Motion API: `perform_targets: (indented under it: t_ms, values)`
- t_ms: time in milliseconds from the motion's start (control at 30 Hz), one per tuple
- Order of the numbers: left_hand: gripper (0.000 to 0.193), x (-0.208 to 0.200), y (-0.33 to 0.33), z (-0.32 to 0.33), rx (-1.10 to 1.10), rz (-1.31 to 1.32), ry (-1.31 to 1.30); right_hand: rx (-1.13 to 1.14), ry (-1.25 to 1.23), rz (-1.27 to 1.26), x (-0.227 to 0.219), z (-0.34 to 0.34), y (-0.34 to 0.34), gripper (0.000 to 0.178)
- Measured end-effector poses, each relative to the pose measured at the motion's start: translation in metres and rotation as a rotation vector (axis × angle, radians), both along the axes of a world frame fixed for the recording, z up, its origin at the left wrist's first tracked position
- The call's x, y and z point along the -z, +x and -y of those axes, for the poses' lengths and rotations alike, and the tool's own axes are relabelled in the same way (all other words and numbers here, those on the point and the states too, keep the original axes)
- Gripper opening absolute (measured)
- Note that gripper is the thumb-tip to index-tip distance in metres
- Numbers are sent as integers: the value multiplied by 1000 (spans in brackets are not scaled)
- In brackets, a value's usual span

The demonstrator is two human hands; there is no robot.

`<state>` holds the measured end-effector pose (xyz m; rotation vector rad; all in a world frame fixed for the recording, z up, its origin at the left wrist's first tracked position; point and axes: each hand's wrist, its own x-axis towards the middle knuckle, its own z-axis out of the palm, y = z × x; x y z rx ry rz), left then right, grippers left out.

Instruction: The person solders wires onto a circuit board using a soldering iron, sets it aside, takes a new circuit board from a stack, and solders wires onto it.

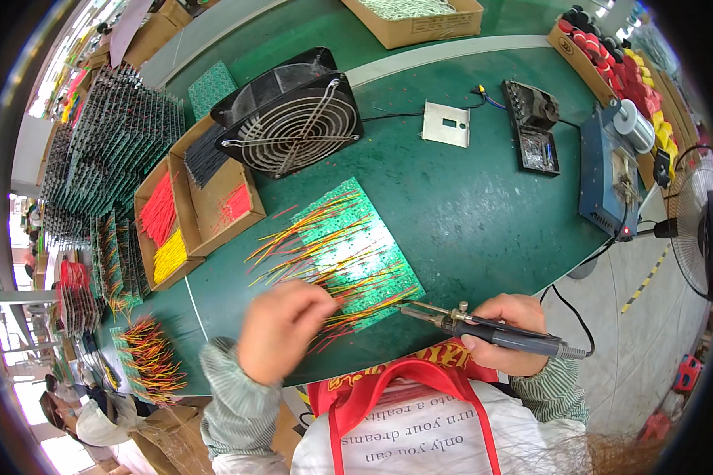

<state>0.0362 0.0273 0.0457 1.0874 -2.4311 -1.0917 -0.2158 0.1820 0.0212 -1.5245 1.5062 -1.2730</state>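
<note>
My right hand (511,328) grips a grey soldering iron (499,332), a thin metal feed tube fixed along its top. Its tip points left at the lower right corner of a green circuit board panel (384,245). Rows of red, yellow and black wires (309,253) lie across the panel, their loose ends sticking out to the left. My left hand (281,324) is over the panel's lower left edge, by the wire ends. Its fingers are curled together in a pinch; whatever they hold, if anything, is too small to make out.
A cardboard box (202,202) of sorted wires and a black fan (293,115) stand beyond the panel. Stacked boards (107,150) fill the left side. At right are a soldering stand (535,127) and a blue solder feeder (606,174). A wired board (146,360) lies lower left.
</note>
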Motion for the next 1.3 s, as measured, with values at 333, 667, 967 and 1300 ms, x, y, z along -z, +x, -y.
perform_targets:
  t_ms: [333, 667, 967, 1300]
  values:
    - [9, 46, -18, -35, 73, 74, 0, -13, 64, 49, 7, -9, 9, 19]
    - [8, 46, -17, -32, 108, 104, 6, -36, 110, 83, 14, -2, 13, 18]
    - [8, 44, -19, -31, 121, 98, -14, -40, 99, 100, 12, 2, 11, 16]
    - [7, 27, -29, -37, 89, 63, -243, -11, 88, 25, 7, -12, -4, 18]
